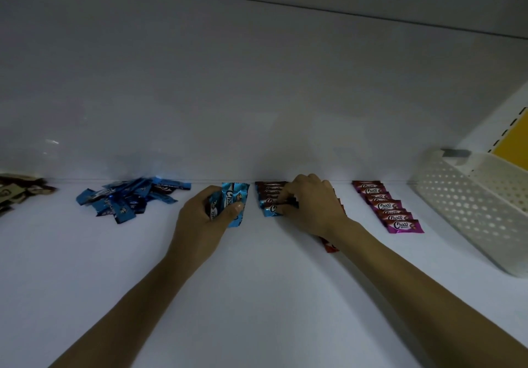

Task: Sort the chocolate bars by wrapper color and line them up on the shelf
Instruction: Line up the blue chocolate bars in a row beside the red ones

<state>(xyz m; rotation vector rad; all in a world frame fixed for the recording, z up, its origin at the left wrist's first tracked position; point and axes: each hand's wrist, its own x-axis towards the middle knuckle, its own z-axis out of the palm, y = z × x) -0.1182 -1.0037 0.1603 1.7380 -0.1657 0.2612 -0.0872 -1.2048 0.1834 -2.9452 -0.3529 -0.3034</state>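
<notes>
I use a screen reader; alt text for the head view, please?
Over a white shelf, the left hand grips light blue bars while the right hand pinches the front bar of a row; a purple row lies right, a blue pile left.

Left hand point(205, 213) and right hand point(311, 207) bare, forearms uncovered back from each grip, nails seemingly short and plain in dim light

Both forearms stretch toward the shelf's back wall point(257, 96). Close to that wall, the left hand point(205, 216) grips several blue bars point(233, 196); the right hand point(313, 207) pinches a row's front bar point(270, 212), fingers curled.
</notes>
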